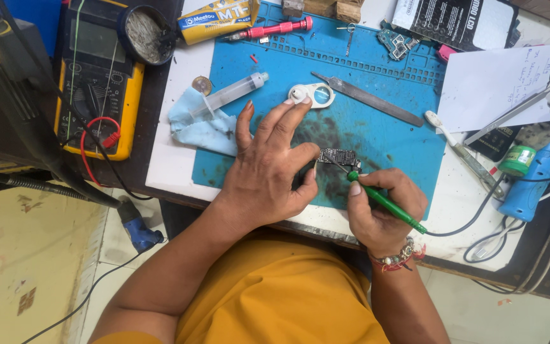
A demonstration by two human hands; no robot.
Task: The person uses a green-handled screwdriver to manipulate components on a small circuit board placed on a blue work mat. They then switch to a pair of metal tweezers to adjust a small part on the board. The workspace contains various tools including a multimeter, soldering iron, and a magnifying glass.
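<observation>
At frame centre the left hand (268, 169) pins a small circuit board (338, 157) against the blue work mat (389, 137), thumb and forefinger closed on its left end, hiding part of it. The right hand (380, 210) is clamped around a green-handled soldering iron (386, 202), its fine tip on the board's right edge; the contact is too small to make out. Bare, stained mat lies open above the board. Farther up sit a white loupe (311, 95), a syringe (232, 93) and, upper left, a tin of wire wool (144, 33).
</observation>
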